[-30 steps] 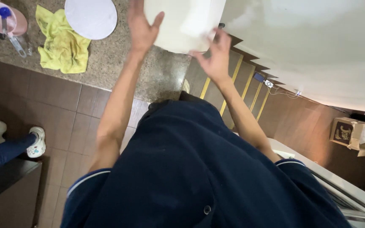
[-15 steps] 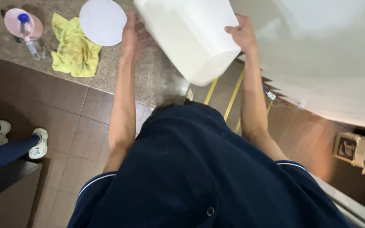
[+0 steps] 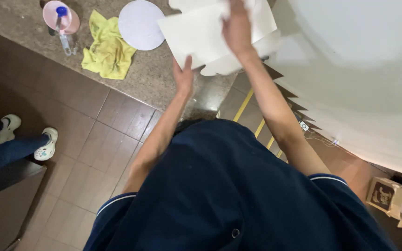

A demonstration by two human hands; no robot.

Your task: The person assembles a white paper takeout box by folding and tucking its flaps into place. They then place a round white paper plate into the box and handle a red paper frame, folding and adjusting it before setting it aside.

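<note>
Along the right side of the view a broad white wall fills the frame, with brown floor tiles below and to the left. The person's dark blue shirt takes up the lower middle. Above it, a speckled stone surface runs across the top left.

Over that surface the person holds a large white bucket-like container, tilted, its flat side turned toward the camera and its upper edge cut off by the frame. The right hand lies over the upper right part of the container, fingers wrapped against it in a grip. The left hand is under the container's lower edge, palm open and fingers spread upward, pressed against its underside.

Just left of the container a round white lid lies flat on the surface. Beside the lid, further left, sits a crumpled yellow cloth. Near the surface's top left corner is a pink round dish, and a clear spray bottle with a blue cap rests partly over it.

At the lower right a small brown cardboard box stands on the floor. At the left edge another person's legs in dark trousers end in white clogs, well apart from the hands. Yellow stripes mark the floor below the surface's edge.
</note>
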